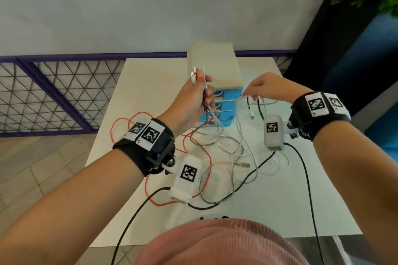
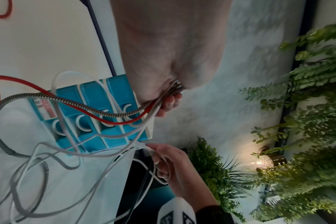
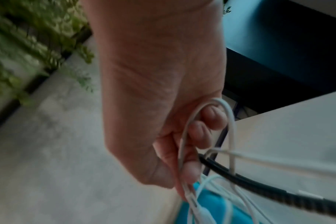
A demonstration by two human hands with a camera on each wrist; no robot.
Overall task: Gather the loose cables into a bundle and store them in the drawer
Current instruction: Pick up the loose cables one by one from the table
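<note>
My left hand (image 1: 201, 92) is raised in front of the drawer unit (image 1: 215, 71) and grips a bunch of cable ends (image 1: 197, 73): red, white and braided grey, plugs sticking up above the fist. The same fist (image 2: 169, 97) shows in the left wrist view with the cables running out of it. My right hand (image 1: 256, 90) pinches white and black cables (image 1: 249, 103) just right of the blue drawers (image 1: 226, 105); its fingers (image 3: 199, 136) curl round a white loop (image 3: 228, 121). The rest of the cables (image 1: 226, 157) trail in a loose tangle over the white table (image 1: 150, 84).
The drawer unit has a cream top and several shut blue drawers (image 2: 98, 109). A purple mesh fence (image 1: 53, 92) runs behind the table on the left. Green plants (image 2: 307, 121) and a dark blue panel (image 1: 355, 60) stand to the right. Black camera leads (image 1: 305, 178) hang from both wrists.
</note>
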